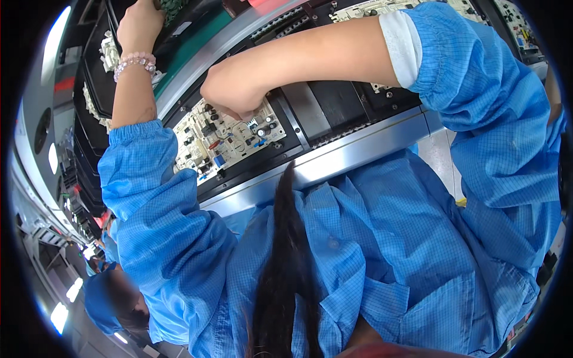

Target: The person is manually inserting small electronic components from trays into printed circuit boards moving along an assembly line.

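Observation:
A cream circuit board [194, 140] crowded with small parts lies in a black carrier [280, 146] in front of me. Above its far right part is my right hand [236, 92], its fingers curled together and pointing down at the parts. Whatever those fingertips may hold is hidden under the hand. My left hand [140, 27] reaches to the far left, with a beaded bracelet [136, 59] on the wrist. Its fingers are mostly out of sight, beside a dark green bundle of small pieces [173, 13].
A metal rail [352, 143] runs along the near side of the line. More cream boards stand in a black rack [89, 77] at the left, and another board [382, 9] lies beyond my right forearm. A person in a blue cap [104, 298] is at the lower left.

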`<state>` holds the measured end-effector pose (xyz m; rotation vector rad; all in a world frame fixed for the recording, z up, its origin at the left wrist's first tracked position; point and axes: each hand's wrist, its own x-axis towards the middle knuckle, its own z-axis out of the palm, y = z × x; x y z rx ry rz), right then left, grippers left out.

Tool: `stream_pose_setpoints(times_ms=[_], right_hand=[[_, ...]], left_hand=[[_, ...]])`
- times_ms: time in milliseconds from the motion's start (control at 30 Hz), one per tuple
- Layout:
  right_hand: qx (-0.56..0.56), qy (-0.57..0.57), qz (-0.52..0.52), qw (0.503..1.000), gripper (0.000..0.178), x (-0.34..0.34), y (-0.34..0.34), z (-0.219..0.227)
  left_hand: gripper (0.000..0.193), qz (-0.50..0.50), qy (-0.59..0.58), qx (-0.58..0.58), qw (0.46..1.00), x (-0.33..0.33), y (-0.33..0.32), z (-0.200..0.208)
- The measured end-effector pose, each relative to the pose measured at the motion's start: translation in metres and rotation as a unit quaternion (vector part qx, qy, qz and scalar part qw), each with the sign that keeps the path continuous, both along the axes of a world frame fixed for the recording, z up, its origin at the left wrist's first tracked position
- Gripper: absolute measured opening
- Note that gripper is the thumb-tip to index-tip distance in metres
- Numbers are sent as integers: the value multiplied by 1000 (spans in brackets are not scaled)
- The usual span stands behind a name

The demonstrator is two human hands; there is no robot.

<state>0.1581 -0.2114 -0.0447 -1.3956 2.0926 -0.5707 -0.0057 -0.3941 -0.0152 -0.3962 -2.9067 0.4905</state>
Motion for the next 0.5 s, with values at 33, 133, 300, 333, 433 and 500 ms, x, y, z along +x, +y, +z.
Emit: stream_pose_setpoints(times_ms=[33,133,300,333,433,500], right_hand=[[-10,-69,3,998,14,-2,3,-2],[-22,-135,-45,990,10,1,11,-1],[-43,-98,-69,992,10,7,9,-5],[-62,-58,-69,994,9,8,5,-7],[-64,18,-89,994,9,15,18,-3],[-49,45,-78,995,12,20,20,3]], left_hand=[[27,-2,7,4,1000,0,-1,1],[28,-57,44,34,997,-4,-13,1],[28,-113,109,103,982,37,3,28],[27,-138,128,126,974,50,-1,36],[21,-178,106,221,953,104,14,42],[18,-164,87,282,941,147,12,49]])
